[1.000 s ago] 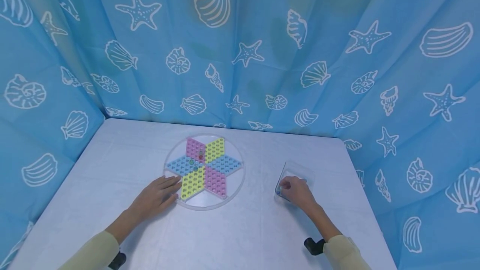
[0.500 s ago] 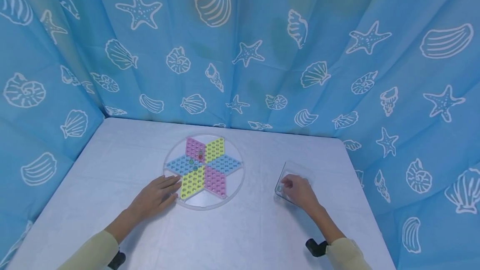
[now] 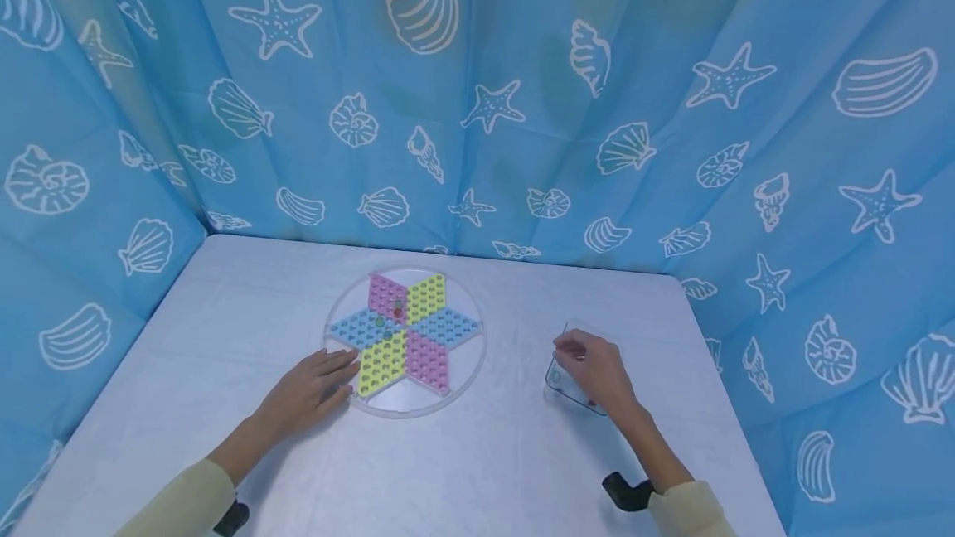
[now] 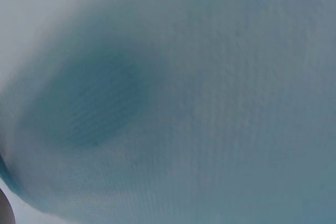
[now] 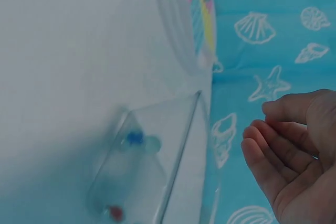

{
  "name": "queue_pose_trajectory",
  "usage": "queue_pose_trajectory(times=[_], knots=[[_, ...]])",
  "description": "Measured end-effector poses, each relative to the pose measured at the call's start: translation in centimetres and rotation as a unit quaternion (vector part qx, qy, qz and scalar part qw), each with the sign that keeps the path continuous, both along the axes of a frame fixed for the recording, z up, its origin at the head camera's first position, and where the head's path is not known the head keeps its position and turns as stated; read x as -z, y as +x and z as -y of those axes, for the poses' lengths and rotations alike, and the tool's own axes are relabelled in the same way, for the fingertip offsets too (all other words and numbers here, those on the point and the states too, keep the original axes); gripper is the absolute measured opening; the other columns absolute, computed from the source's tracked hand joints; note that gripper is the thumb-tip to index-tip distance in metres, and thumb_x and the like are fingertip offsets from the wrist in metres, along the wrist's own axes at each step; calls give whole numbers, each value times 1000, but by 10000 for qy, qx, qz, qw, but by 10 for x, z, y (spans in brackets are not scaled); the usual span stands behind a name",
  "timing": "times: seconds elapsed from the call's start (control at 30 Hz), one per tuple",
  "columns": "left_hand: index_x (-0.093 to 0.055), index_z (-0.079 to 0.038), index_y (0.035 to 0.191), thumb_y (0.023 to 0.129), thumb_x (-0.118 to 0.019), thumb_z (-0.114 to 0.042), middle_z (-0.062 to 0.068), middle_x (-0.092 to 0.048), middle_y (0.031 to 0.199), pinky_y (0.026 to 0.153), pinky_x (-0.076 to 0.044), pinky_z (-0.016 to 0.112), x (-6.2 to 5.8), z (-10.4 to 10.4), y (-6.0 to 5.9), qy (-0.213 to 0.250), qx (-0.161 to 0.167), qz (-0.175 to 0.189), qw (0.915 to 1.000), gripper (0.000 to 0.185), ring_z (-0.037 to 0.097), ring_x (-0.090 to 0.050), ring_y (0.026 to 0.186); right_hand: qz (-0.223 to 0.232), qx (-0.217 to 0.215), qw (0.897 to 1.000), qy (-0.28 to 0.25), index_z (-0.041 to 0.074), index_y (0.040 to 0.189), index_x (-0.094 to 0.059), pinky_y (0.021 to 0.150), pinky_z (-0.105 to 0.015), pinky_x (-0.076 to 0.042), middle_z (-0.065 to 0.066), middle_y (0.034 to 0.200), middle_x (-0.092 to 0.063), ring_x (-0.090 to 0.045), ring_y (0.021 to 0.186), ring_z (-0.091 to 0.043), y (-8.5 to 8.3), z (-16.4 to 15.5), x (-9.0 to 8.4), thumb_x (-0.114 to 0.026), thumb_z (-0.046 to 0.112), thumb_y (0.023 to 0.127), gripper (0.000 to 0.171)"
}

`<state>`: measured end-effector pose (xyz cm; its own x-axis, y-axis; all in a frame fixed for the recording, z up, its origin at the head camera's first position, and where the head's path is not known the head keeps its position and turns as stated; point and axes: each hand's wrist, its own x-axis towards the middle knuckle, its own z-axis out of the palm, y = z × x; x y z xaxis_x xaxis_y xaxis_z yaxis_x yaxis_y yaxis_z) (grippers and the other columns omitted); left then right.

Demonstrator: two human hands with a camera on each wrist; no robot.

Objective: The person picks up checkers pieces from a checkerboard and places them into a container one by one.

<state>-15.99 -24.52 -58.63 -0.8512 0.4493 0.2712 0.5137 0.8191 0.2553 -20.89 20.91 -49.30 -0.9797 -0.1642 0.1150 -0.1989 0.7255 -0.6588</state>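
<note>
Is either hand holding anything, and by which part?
The left hand grips nothing; it lies at the edge of the game board. Right hand: cannot tell; it is curled, but no object shows.

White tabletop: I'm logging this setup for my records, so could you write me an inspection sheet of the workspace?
Surface: white tabletop, bearing board and box.
Things in use: round board with a pink, yellow and blue six-pointed star, holding a small round red marble and green ones; clear rectangular box with blue, pale-green and red marbles.
Clutter: nothing seen.
Left hand: relaxed, fingers at the board's left rim.
Right hand: over the box, fingers curled; whether it pinches anything, cannot tell.
Cables: none certain.
Surroundings: blue fabric curtain printed with white shells and starfish.
</note>
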Motion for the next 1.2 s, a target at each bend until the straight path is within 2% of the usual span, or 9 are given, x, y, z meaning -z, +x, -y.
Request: queue_pose_trajectory(times=[0.23,0.57,0.8,1.0,1.2], knots=[[-65,-4,130,94,-67,-25,12,-59,139,112,-36,52,4,2,-2,124,134,-253,9995,42,33,-54,128,-79,-159,9979,-615,7,104,-73,85,-40,-60,-4,97,-74,-71,94,-23,8,22,-11,-74,12,91,13],[-65,-4,130,94,-67,-25,12,-58,139,113,-35,51,4,2,-1,207,81,-241,9995,42,33,-53,129,231,-258,9908,-1306,8,105,-74,84,-36,-60,-1,98,-74,-71,95,-21,19,61,-14,-76,12,89,16],[-64,-3,131,95,-65,-25,12,-57,141,114,-34,51,2,1,-1,164,77,-99,9998,42,32,-52,130,479,-590,9856,-1508,9,107,-72,85,-31,-59,-3,102,-73,-70,100,-20,23,87,-3,-73,12,92,16],[-64,-3,131,96,-64,-25,11,-57,141,114,-33,50,3,1,-2,151,100,-80,9998,41,32,-52,130,544,-973,9812,-1576,5,108,-71,86,-29,-58,-9,105,-72,-69,101,-21,24,110,9,-72,14,93,18],[-64,-4,131,97,-63,-26,11,-56,142,114,-33,50,5,2,-2,123,107,-14,9999,41,32,-52,130,631,-1206,9735,-1837,1,110,-70,86,-24,-57,-12,106,-71,-69,100,-22,23,134,21,-71,8,93,19]])
